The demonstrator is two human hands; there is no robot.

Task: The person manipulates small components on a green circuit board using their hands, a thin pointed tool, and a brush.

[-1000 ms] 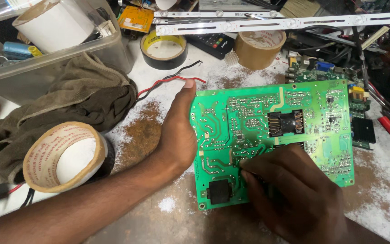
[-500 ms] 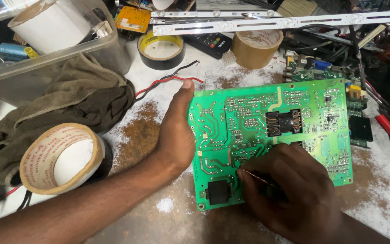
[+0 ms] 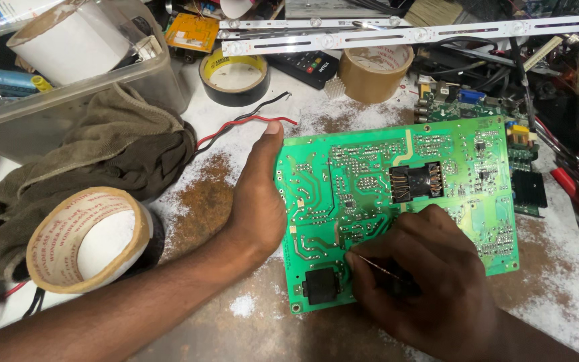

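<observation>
- The green circuit board (image 3: 397,208) lay solder side up on the desk (image 3: 222,201), near its middle, with a smaller board (image 3: 460,100) just beyond its far edge.
- The left hand (image 3: 257,201) lay flat along the board's left edge, thumb stretched toward the red and black wires (image 3: 249,124); its grip was apart, pressing rather than clasping.
- The right hand (image 3: 430,275) rested on the board's lower middle, its grip clamped on a thin metal tool (image 3: 376,267) whose tip pointed left at the solder tracks. What kind of tool it was could not be told.
- Judged from this, the step was fine work at one joint. It would go best with the heel of the right hand planted on the board, the tip moved by the fingers only, and the left hand kept firm so the board could not slide on the gritty, rust-stained surface.
- A slip could scratch or bridge neighbouring tracks, so light pressure seemed wise.
- A brown tape roll (image 3: 85,238) on an olive cloth (image 3: 102,154) sat well to the left, a black tape roll (image 3: 234,77) farther back.
</observation>
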